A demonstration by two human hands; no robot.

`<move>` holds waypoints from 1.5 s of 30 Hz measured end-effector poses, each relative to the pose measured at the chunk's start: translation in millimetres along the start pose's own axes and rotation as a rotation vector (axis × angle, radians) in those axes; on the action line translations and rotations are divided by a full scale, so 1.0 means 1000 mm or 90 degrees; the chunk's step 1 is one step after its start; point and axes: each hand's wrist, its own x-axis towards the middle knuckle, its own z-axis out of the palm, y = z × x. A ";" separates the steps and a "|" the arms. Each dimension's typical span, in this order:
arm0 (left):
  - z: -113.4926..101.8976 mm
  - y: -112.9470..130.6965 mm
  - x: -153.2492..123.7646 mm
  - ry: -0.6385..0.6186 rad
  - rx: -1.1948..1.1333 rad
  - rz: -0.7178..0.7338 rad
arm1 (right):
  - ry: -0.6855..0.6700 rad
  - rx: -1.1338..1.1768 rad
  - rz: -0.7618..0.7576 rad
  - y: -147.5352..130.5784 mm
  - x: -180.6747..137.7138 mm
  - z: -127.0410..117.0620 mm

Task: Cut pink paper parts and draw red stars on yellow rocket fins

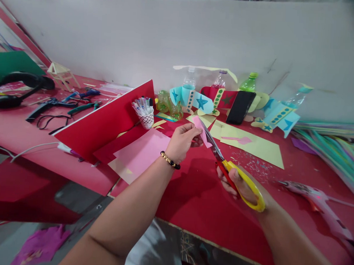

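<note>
My left hand (184,140), with a beaded bracelet at the wrist, pinches a small strip of pink paper (202,134) above the red table. My right hand (241,184) is wrapped round the handles of a pair of scissors (250,190), one handle yellow and the other red. The metal blades point up and left and lie against the pink strip; I cannot tell how far they have cut. Behind the right hand, a small pink paper cutout (240,140) rests on pale yellow sheets (267,152). A larger pink sheet (143,150) lies left of my left hand.
A pink glue gun (317,197) lies at right, near bundled pastel strips (331,155). Decorated bottle planes (283,110) and a black phone (240,107) stand along the wall. At left are a cup of markers (146,117), an upright red board (113,122), pliers (46,105) and headphones (17,88).
</note>
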 end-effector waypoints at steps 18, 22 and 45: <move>-0.001 0.000 0.000 0.005 -0.004 0.002 | -0.009 0.015 -0.005 0.005 0.003 0.000; 0.000 0.001 0.000 0.021 -0.006 0.009 | -0.009 0.011 -0.004 0.003 0.003 0.000; -0.002 0.008 -0.003 -0.046 0.038 0.002 | -0.025 -0.045 -0.032 -0.008 -0.002 -0.006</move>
